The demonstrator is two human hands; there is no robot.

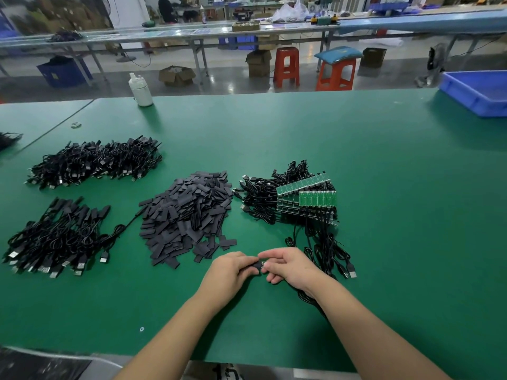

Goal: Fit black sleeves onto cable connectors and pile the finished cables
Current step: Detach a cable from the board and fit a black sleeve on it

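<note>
Between the two hands, near the front of the green mat (356, 160), a black sleeve (257, 266) is pinched by the left hand (233, 270), its long axis running left to right toward the connector end (264, 264) pinched by the right hand (288, 266). They meet end on, so the sleeve likely slides rightward. The cable (310, 298) trails under the right wrist; loose sleeves (186, 215) lie just beyond.

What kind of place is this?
Most likely an electronics assembly workshop: a green worktable carries heaps of black cables, loose black sleeves and small green circuit boards, with long benches behind.
</note>
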